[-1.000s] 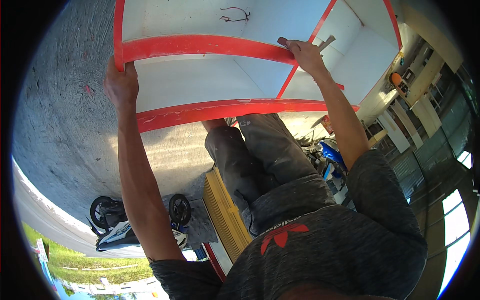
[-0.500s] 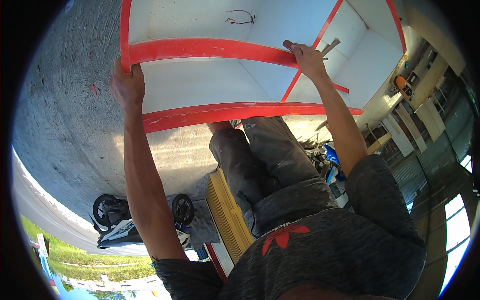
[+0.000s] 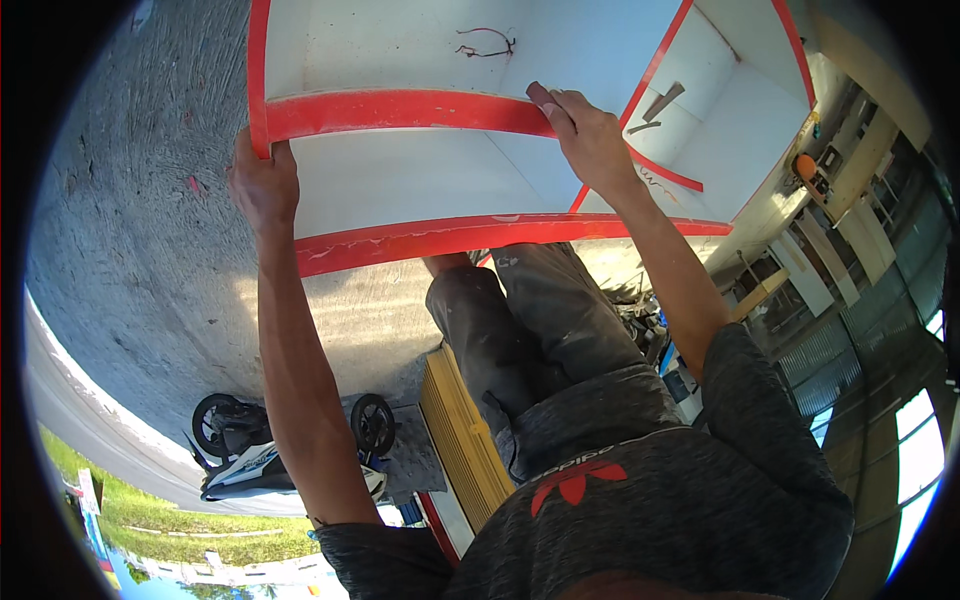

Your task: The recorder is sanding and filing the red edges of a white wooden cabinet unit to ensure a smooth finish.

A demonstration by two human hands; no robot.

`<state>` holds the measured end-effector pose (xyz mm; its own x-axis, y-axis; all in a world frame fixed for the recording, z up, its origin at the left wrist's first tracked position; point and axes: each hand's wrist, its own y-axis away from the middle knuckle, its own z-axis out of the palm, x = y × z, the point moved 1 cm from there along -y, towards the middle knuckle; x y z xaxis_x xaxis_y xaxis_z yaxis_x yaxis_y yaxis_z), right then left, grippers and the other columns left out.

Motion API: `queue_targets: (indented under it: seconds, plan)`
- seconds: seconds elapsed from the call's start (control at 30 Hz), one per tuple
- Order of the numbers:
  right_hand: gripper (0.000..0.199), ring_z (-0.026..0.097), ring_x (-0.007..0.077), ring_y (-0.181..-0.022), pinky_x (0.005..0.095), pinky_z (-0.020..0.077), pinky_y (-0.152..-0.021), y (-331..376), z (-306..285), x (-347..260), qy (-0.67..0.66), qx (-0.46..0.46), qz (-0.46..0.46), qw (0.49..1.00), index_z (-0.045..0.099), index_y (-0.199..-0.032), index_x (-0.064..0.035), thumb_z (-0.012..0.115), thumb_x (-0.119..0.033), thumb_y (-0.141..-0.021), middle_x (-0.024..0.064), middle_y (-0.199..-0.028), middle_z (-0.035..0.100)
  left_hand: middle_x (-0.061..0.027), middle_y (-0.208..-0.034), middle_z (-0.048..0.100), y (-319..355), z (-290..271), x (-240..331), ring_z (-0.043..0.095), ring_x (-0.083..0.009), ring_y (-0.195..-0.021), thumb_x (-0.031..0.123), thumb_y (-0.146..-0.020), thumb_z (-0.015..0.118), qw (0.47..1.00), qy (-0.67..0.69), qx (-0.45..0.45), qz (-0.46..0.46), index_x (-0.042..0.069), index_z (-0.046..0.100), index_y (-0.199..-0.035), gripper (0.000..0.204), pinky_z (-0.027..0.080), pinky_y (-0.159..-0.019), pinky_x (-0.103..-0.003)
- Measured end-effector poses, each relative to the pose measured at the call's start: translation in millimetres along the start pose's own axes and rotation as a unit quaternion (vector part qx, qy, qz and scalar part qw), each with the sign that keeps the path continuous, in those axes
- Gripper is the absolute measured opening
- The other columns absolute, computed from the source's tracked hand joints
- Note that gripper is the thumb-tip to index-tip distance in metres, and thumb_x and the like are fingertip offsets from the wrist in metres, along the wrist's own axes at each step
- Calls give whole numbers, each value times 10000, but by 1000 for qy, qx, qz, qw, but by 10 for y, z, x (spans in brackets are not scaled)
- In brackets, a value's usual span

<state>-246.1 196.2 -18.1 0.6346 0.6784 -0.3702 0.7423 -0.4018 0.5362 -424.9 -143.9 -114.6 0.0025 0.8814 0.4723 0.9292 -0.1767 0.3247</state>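
Note:
In front of me lies a white box-like cabinet (image 3: 420,112) with red-edged dividers and several compartments. My left hand (image 3: 264,188) is closed around its left red edge, at the corner where the middle divider meets it; the fingertips are hidden. A small reddish-brown folded piece (image 3: 541,97), like sandpaper, is pinched in my right hand (image 3: 597,150) and pressed against the middle red edge. Thin grey-brown scraps (image 3: 663,104) and a loose curved red strip (image 3: 665,170) lie in the right compartment. A dark bent wire (image 3: 487,46) rests in the far compartment.
Rough concrete floor (image 3: 150,270) extends on the left. A parked motorcycle (image 3: 250,460) stands at the lower left, beside a yellow ribbed panel (image 3: 460,430) near my legs. Boards (image 3: 805,270) and an orange-topped tool (image 3: 806,168) are at the right.
My right hand has slid left along the middle red edge with the brown piece. My left hand keeps its hold on the corner. The whole view has shifted slightly.

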Motion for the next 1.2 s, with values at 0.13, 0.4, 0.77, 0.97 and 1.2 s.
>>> queue_targets:
  seconds: [0.13,0.4,0.77,0.97,1.2]
  plan:
    - [304,725,296,-830,415,569,-793,7,-239,543,-10,-47,98,994,703,-1217,-35,554,-241,-1049,205,-1063,697,-188,-918,722,-25,-10,45,698,-420,-848,298,-919,702,1000,1,5,-1,93,673,-1059,250,528,-739,-520]
    - [420,702,271,-814,385,549,-791,-179,-373,498,9,-127,144,981,705,-1279,-97,622,-398,-997,165,-874,731,-165,-962,717,-2,-29,31,701,-406,-887,283,-921,700,1000,-3,-12,-8,106,678,-1089,245,541,-757,-503]
    - [316,713,229,-906,372,543,-813,-468,63,-6,-74,-156,39,984,712,-1063,-65,727,-352,-932,111,-965,749,-164,-962,719,8,-14,32,703,-399,-889,261,-916,696,1000,6,-23,-16,102,679,-1076,226,538,-770,-493]
    - [240,629,136,-980,313,487,-926,-506,10,62,-130,-201,62,969,689,-1115,-40,701,-232,-972,54,-1036,713,-169,-940,722,-1,-46,39,705,-404,-871,272,-919,701,1000,18,-13,-18,90,685,-1076,241,537,-776,-487]
    - [356,639,174,-1082,352,501,-985,-160,-3,697,-293,-136,0,946,649,-1336,-86,672,-201,-1000,74,-1212,718,-195,-911,721,-24,-17,12,703,-425,-861,277,-924,700,1000,17,-6,2,71,674,-1044,239,533,-746,-501]
